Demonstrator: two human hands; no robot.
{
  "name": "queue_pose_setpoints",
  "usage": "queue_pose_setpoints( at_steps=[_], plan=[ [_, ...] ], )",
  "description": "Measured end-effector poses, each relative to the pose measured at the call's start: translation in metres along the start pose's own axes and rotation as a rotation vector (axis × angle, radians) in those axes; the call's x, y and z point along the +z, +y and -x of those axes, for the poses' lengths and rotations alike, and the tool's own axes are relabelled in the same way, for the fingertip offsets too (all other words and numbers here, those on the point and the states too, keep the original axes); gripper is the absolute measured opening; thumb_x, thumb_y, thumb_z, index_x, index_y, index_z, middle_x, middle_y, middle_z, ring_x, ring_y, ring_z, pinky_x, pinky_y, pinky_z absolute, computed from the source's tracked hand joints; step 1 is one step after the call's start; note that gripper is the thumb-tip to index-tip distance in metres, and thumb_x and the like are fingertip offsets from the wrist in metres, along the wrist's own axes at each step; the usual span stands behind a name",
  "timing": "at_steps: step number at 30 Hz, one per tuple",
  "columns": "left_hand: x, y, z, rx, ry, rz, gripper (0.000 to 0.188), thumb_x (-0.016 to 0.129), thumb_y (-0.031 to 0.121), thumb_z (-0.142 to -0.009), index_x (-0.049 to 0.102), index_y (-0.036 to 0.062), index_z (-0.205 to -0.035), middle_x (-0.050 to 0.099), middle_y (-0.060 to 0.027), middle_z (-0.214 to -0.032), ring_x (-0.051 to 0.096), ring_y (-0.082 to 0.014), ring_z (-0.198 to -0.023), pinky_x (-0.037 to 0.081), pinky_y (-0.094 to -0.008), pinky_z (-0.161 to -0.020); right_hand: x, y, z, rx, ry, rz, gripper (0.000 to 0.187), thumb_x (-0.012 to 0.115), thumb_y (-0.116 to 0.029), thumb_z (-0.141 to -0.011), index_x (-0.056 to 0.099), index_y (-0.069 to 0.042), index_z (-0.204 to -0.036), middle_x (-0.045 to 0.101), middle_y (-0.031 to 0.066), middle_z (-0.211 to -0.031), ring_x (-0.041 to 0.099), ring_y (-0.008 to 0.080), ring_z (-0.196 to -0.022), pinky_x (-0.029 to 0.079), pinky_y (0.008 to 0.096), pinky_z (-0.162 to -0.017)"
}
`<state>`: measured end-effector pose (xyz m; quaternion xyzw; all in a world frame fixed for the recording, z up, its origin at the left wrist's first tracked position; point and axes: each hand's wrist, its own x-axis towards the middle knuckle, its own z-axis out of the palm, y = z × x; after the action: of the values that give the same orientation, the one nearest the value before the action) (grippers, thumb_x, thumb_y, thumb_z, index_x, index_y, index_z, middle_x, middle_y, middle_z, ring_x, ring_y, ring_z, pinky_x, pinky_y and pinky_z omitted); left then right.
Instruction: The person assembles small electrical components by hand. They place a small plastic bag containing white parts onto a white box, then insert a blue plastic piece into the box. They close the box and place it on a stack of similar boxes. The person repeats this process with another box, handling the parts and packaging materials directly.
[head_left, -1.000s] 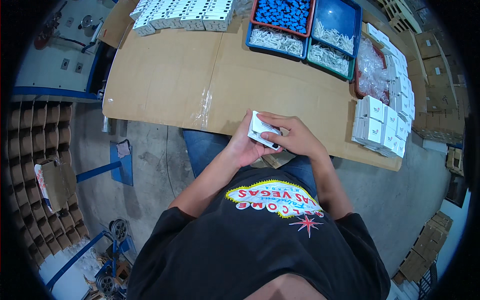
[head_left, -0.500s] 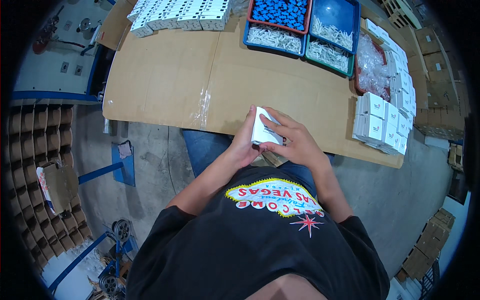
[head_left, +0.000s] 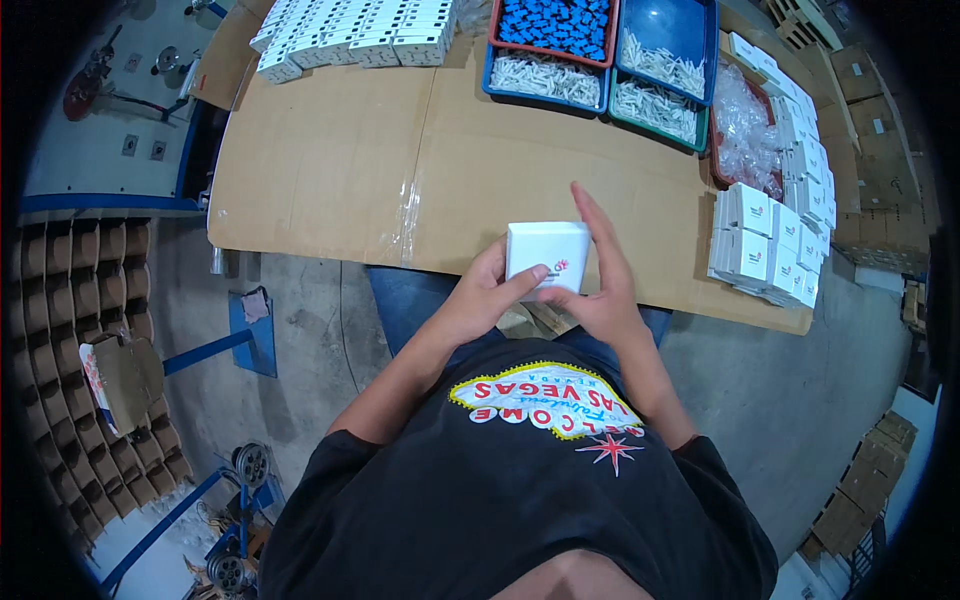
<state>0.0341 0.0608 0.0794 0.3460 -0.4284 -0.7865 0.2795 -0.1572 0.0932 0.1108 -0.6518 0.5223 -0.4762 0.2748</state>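
Over the table's near edge, a small white box (head_left: 548, 248) with a little pinkish print faces up in front of me. My left hand (head_left: 490, 288) grips it from the left, its thumb lying across the front face and the other fingers mostly hidden behind. On the box's right side is my right hand (head_left: 607, 285). Its fingers stretch upward, apart from the thumb, which points at the box's lower right corner. Whether the right hand touches the box I cannot tell.
The cardboard-covered table (head_left: 330, 170) bears rows of white boxes (head_left: 350, 40) at the far left. Trays hold blue pieces (head_left: 555, 28) and small white pieces (head_left: 545, 78). Stacked white boxes (head_left: 755, 245) stand at the right, beside a tray of clear plastic bags (head_left: 745, 135).
The box has turned so its broad printed face shows. My right hand has loosened from around it and straightened its fingers, while the left thumb has moved onto the face.
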Motion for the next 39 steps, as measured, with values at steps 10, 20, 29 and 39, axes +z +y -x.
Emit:
queue_pose_setpoints(
  at_steps=[10,20,29,39],
  plan=[
    [0.010,0.014,0.003,0.168,-0.103,0.008,0.045,0.067,0.005,-0.100,0.052,-0.0016,-0.142,0.063,-0.0068,-0.130,0.058,-0.0139,-0.122,0.046,-0.0323,-0.106,-0.003,0.009,0.016,0.353,0.114,-0.676,0.031,0.075,-0.008,-0.093,0.065,0.001,-0.121,0.070,0.0113,-0.120,0.066,0.0171,-0.109,0.054,0.0320,-0.094],
    [0.007,0.015,0.006,0.144,-0.127,0.028,0.044,0.067,0.005,-0.100,0.054,-0.0023,-0.142,0.063,-0.0073,-0.133,0.058,-0.0140,-0.122,0.046,-0.0322,-0.106,-0.008,0.014,0.019,0.280,0.063,-0.704,0.031,0.074,-0.009,-0.094,0.064,0.003,-0.120,0.070,0.0122,-0.119,0.067,0.0186,-0.108,0.057,0.0323,-0.093],
    [0.000,0.010,0.000,0.167,-0.043,0.021,0.045,0.067,0.007,-0.100,0.051,-0.0021,-0.140,0.064,-0.0087,-0.129,0.060,-0.0146,-0.120,0.048,-0.0322,-0.105,-0.005,0.013,0.012,0.358,-0.019,-0.666,0.042,0.075,-0.007,-0.093,0.059,0.002,-0.131,0.068,0.0119,-0.123,0.065,0.0183,-0.114,0.054,0.0339,-0.098],
    [-0.001,0.000,-0.007,0.162,0.070,0.161,0.039,0.069,0.011,-0.100,0.054,-0.0001,-0.134,0.066,-0.0087,-0.125,0.062,-0.0152,-0.117,0.050,-0.0327,-0.103,-0.003,0.020,0.018,0.520,-0.060,-0.594,0.038,0.079,-0.008,-0.091,0.063,0.006,-0.123,0.073,0.0110,-0.111,0.069,0.0155,-0.103,0.055,0.0305,-0.092]
  ],
)
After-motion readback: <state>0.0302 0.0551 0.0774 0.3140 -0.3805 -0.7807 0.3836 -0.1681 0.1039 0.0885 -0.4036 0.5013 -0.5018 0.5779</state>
